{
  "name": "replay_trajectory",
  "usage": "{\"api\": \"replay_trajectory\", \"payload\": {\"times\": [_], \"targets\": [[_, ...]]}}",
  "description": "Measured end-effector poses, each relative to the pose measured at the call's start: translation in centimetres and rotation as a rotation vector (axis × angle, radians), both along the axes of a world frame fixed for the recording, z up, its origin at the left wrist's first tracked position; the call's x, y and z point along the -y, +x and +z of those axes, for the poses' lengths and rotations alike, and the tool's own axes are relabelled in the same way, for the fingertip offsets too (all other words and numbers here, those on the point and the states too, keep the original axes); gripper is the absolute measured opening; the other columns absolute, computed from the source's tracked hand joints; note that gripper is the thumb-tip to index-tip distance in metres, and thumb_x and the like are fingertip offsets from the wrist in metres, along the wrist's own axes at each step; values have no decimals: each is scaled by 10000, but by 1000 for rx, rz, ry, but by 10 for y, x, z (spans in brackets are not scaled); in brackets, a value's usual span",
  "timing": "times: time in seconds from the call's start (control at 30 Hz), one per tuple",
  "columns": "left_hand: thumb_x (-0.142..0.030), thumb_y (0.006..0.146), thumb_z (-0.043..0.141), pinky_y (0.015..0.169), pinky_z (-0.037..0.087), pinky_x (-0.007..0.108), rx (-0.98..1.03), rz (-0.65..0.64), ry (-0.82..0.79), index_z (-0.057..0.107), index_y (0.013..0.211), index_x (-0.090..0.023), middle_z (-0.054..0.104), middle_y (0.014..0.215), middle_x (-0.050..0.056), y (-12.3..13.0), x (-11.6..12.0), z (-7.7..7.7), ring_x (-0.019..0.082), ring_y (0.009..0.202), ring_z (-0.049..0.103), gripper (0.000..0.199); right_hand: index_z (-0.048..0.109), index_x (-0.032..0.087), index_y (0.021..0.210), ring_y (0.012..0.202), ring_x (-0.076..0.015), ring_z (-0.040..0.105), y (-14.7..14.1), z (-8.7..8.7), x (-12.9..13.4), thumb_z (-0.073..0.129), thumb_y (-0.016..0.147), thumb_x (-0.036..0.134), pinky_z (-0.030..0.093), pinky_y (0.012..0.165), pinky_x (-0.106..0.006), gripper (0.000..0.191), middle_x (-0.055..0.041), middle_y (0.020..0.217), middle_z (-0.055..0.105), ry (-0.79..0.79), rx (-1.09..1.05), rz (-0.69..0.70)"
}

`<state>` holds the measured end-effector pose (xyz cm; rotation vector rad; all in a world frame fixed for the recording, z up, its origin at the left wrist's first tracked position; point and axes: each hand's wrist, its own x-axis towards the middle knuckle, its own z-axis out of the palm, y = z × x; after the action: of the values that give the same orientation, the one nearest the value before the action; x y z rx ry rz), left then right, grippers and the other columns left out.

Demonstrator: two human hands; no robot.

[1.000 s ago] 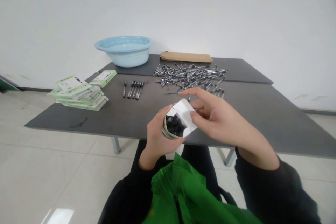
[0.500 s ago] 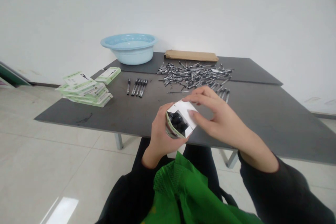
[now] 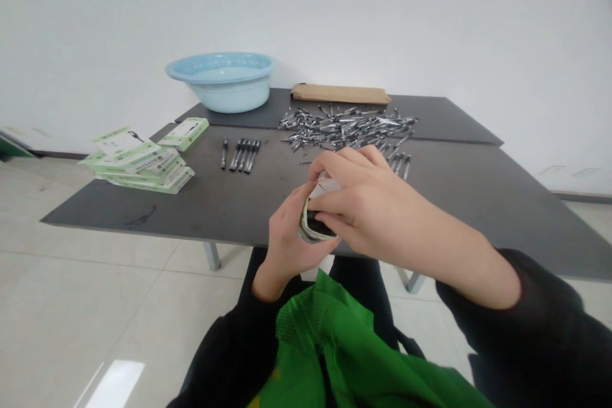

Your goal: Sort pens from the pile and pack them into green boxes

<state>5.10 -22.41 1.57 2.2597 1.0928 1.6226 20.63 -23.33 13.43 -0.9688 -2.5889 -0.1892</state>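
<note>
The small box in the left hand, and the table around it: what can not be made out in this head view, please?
In the head view:
Contents of the small box: mostly covered by the right hand.
Box's outer sides: wrapped by the left hand.
Number of pens in the pile: they overlap.
Print on the stacked boxes: too small.
Table's near right corner: cut off by the edge.
</note>
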Motion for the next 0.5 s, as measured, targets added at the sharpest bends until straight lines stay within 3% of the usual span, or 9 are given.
{"api": "replay_trajectory", "payload": {"times": [0.23, 0.5], "targets": [[-284, 702, 746, 919, 552, 384, -32, 57, -28, 464, 1348, -176, 654, 1228, 135, 5, 0, 1, 274, 1102, 660, 713, 652, 182, 622, 919, -232, 476, -4, 0, -2, 570, 876, 128, 278, 822, -411, 272, -83, 1000, 592, -6, 6, -45], [-340, 689, 766, 952, 530, 378, 31, 20, -70, 451, 1346, -182, 628, 1232, 124, 2, -4, 2, 259, 1114, 639, 745, 716, 211, 858, 926, -209, 615, 7, -1, 0, 621, 854, 183, 426, 875, -386, 99, -46, 976, 672, -212, -421, -1]]}}
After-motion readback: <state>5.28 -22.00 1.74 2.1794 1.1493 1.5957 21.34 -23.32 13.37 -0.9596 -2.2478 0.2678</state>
